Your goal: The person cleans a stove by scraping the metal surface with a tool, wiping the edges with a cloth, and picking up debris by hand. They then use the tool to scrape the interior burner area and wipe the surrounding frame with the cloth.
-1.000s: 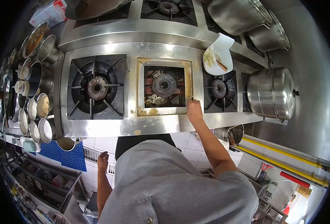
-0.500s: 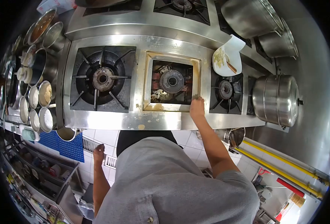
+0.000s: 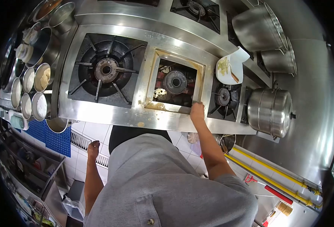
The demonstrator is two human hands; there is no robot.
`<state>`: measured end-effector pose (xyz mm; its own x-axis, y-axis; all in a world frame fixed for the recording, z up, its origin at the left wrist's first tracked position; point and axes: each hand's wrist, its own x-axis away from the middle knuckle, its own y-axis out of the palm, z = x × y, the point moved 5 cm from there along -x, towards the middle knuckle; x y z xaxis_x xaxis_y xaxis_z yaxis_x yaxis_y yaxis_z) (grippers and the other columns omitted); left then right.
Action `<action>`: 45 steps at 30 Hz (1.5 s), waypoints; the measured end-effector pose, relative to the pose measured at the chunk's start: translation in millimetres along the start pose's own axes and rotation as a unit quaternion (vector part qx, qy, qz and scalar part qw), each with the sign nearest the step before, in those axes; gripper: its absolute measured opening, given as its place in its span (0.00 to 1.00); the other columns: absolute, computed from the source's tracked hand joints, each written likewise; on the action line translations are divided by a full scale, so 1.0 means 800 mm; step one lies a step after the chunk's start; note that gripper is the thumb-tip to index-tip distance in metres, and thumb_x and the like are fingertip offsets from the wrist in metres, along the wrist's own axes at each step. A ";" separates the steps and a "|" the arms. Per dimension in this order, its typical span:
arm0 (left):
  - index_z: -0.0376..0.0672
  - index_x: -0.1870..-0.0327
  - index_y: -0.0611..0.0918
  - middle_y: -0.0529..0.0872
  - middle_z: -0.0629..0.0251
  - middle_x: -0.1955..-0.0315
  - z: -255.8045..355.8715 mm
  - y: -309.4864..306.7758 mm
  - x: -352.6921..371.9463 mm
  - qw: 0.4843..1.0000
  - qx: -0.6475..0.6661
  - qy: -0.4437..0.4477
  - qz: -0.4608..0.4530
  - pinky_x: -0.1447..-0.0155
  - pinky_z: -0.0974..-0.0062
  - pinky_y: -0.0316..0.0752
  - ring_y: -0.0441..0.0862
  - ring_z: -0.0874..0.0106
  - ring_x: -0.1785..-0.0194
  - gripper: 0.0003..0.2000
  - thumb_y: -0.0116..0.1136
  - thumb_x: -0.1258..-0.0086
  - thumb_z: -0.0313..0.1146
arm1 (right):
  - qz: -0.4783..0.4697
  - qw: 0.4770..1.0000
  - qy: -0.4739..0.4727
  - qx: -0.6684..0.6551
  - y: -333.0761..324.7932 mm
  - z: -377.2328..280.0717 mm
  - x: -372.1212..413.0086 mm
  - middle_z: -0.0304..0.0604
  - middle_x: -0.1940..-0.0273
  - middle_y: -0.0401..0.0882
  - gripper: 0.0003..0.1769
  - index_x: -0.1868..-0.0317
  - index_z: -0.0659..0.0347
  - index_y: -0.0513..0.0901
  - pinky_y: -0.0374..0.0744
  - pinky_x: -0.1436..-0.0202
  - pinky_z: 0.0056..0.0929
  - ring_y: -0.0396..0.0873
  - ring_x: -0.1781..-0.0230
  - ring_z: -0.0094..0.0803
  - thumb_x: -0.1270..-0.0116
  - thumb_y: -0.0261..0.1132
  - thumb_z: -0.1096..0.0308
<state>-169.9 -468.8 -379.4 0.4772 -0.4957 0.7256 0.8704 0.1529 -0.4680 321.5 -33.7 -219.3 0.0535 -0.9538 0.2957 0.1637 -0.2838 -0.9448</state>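
My right hand (image 3: 197,111) is closed at the front right corner of the square steel frame (image 3: 201,81) round the middle burner (image 3: 175,82). Its fingers press on the frame's rim, and whatever they pinch is hidden beneath them. Brown grime stains that frame, and no grate covers its burner. Away from the stove, my left hand (image 3: 93,150) hangs low over the floor with its fingers curled in, touching nothing. To the right of my right hand is a smaller burner (image 3: 224,97) with a black grate.
A large burner (image 3: 107,70) with a black grate is at left. A white scoop-shaped container (image 3: 223,73) sits behind the small burner. Steel pots (image 3: 269,112) stand at right. Several bowls of ingredients (image 3: 39,106) line the left side, above a blue mat (image 3: 57,139).
The whole view has shifted and turned slightly. My right hand has slid a little toward me along the frame's corner. My left hand still hangs low.
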 end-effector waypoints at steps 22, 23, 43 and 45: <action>0.39 0.53 0.86 0.87 0.47 0.55 0.019 -0.013 -0.002 0.994 -0.088 0.001 -0.061 0.40 0.62 0.75 0.83 0.53 0.46 0.17 0.57 0.37 0.40 | 0.064 0.996 -0.020 -0.055 -0.005 0.007 -0.019 0.61 0.62 0.79 0.09 0.60 0.71 0.82 0.80 0.56 0.50 0.81 0.61 0.59 0.37 0.58 0.77; 0.38 0.53 0.86 0.89 0.51 0.62 -0.020 -0.007 -0.024 0.999 -0.033 0.022 -0.001 0.50 0.64 0.79 0.86 0.58 0.56 0.18 0.57 0.36 0.41 | 0.075 0.995 -0.026 -0.063 -0.008 0.005 0.004 0.61 0.61 0.79 0.09 0.61 0.71 0.82 0.80 0.53 0.50 0.80 0.59 0.58 0.37 0.57 0.77; 0.38 0.48 0.84 0.87 0.59 0.62 0.053 -0.012 0.025 0.986 0.148 0.008 0.079 0.55 0.73 0.77 0.82 0.71 0.62 0.16 0.59 0.29 0.38 | 0.043 0.990 -0.066 0.114 -0.016 -0.006 -0.046 0.48 0.54 0.77 0.12 0.55 0.64 0.82 0.80 0.49 0.38 0.79 0.51 0.42 0.40 0.63 0.72; 0.38 0.49 0.84 0.88 0.56 0.60 0.004 0.022 0.022 0.997 0.057 0.031 0.051 0.51 0.70 0.78 0.84 0.66 0.56 0.15 0.58 0.30 0.37 | 0.127 0.976 -0.126 0.121 -0.056 -0.014 -0.094 0.48 0.55 0.78 0.14 0.52 0.64 0.81 0.80 0.49 0.37 0.79 0.52 0.42 0.40 0.62 0.72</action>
<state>-145.5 -472.0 -372.9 0.5582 -0.5244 0.6430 0.8278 0.2992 -0.4746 298.9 49.2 -201.0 0.3579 -0.9273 0.1095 0.3392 0.0199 -0.9405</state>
